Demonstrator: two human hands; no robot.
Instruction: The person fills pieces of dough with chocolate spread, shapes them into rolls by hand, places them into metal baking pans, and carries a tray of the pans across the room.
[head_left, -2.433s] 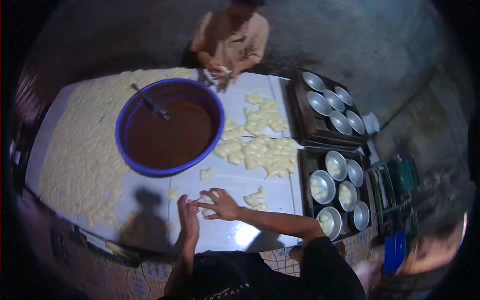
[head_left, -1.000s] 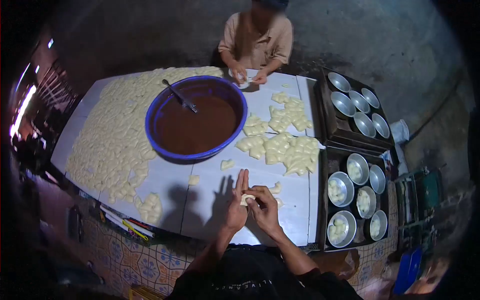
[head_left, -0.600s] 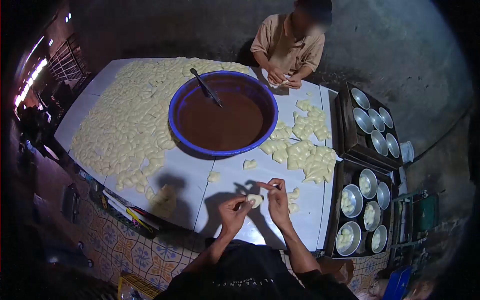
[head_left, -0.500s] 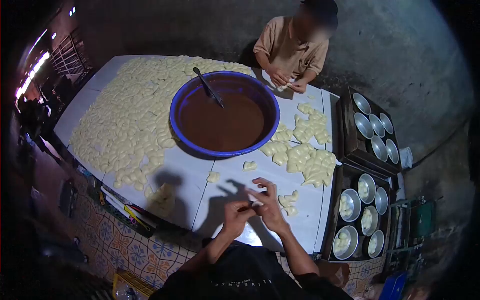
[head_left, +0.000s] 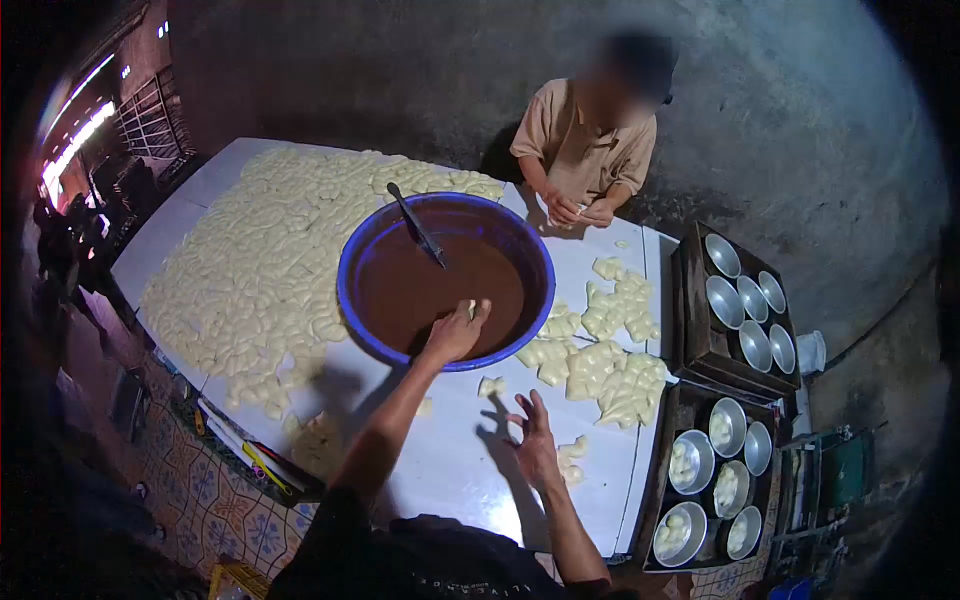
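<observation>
Head view: left hand (head_left: 457,332) over brown mixture (head_left: 405,285) inside basin (head_left: 549,290); right hand (head_left: 536,445) above counter (head_left: 430,475), fingers spread. Whether either grip holds anything cannot be determined.

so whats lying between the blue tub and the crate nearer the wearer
Dough, in several clumps on the white table, lies between the tub and that crate; the head view shows it.

Open near tabletop (head_left: 430,485), basin (head_left: 345,285) blocking beyond
</observation>
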